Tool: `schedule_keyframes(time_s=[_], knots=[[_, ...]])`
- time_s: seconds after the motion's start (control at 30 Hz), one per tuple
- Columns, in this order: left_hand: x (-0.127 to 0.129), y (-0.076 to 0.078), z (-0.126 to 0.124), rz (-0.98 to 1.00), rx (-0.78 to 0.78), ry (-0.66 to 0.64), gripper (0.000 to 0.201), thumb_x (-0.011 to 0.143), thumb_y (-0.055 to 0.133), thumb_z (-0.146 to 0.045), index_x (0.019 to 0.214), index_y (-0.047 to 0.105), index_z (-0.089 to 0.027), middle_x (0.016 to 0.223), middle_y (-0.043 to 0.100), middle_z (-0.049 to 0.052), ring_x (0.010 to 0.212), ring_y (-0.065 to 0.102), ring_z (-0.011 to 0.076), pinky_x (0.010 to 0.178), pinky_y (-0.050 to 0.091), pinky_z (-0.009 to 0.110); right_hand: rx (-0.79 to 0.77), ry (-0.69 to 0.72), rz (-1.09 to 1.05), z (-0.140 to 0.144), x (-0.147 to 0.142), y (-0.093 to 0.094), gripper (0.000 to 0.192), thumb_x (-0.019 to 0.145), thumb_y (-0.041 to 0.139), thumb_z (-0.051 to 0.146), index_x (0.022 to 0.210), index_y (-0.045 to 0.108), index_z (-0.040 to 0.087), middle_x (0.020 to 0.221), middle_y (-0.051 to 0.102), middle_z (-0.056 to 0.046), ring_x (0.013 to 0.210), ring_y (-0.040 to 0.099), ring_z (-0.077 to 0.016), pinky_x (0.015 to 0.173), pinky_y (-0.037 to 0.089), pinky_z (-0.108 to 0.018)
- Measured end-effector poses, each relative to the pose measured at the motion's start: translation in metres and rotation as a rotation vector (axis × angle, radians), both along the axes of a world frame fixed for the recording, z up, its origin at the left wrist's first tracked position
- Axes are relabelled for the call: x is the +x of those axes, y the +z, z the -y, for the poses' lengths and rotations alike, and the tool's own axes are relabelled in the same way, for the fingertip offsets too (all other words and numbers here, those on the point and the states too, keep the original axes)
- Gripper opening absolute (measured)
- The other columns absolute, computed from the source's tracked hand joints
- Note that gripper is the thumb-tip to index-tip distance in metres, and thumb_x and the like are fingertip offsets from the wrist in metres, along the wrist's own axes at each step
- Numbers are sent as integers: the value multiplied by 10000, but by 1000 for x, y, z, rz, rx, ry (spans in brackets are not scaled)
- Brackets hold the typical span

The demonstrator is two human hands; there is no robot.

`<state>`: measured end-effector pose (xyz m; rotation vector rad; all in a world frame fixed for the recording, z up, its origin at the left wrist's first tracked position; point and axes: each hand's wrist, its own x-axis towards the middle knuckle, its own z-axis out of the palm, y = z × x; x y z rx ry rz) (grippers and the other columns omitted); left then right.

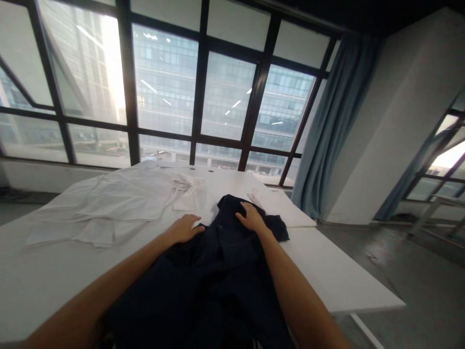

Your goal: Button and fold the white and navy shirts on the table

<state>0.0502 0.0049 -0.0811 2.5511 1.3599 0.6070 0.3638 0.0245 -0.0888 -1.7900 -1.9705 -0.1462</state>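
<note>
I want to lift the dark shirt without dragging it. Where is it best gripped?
Probably at the far end of the dark shirt, coming from above: the left hand and right hand lie flat there, near its outer edges. A grip at both corners should lift it evenly.

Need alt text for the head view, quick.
Both hands rest flat on a dark navy garment spread on a white table: left hand at its left edge, right hand near its top. A white shirt lies to the left, below large windows.
</note>
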Motion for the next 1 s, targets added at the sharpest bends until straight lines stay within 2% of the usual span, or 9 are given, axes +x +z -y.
schedule_keyframes(time_s=[0.13,0.2,0.3,0.43,0.53,0.6,0.67,0.8,1.0], knots=[[24,-12,7,-24,9,-50,336,908,554,-367,1187,568,-182,1207,576,88,1028,586,215,866,507,405,-165,28,10,-6,-26,-11,659,795,627,438,1361,453,150,1285,548,-182,1170,524,-297,979,384,-396],[15,-1,2,-16,22,-38,303,914,548,-337,1176,577,-188,1195,580,80,1014,587,208,860,511,396,-131,68,-42,-4,-22,-6,521,763,668,345,1237,558,159,1207,605,-149,1103,567,-270,954,405,-371],[-24,34,-8,40,98,60,230,885,533,-283,1068,661,-229,1102,646,47,1037,585,219,917,474,343,110,128,-207,3,-4,12,323,756,638,237,1067,616,149,1086,653,-110,1021,592,-226,918,430,-334],[-99,79,-7,344,465,680,235,802,543,-204,994,671,-163,1055,651,75,1038,583,244,941,458,373,387,63,-397,15,18,27,317,807,576,308,1078,578,143,984,658,-95,895,604,-208,808,471,-328],[-138,90,5,375,609,976,296,747,571,-184,1024,672,-159,1097,617,119,1090,546,331,892,467,480,153,11,-330,15,20,19,331,754,621,248,1065,603,135,825,668,-50,745,604,-179,711,471,-296],[-142,85,9,289,647,1020,373,714,571,-150,1076,660,-142,1196,573,164,1159,489,388,909,425,557,-104,53,-214,10,15,9,300,717,639,186,1013,652,137,769,674,-39,705,607,-164,683,459,-270],[-129,75,6,159,627,907,432,702,560,-126,1127,639,-132,1287,537,171,1218,448,383,998,333,586,-263,107,-110,5,9,0,260,713,645,181,967,693,154,799,694,-52,736,625,-165,685,453,-255],[-78,42,-13,-91,329,398,386,824,483,-235,1175,634,-180,1309,576,97,1235,488,248,1091,292,409,-302,0,-32,-2,8,-5,263,685,676,241,938,724,187,892,715,-66,827,650,-196,708,463,-261],[-46,4,-14,-260,-164,-85,498,715,648,-422,1179,640,-240,1388,516,84,1281,451,265,1054,335,369,-417,-156,-102,0,43,2,170,551,739,218,714,715,175,637,678,-61,644,658,-204,601,491,-288]])
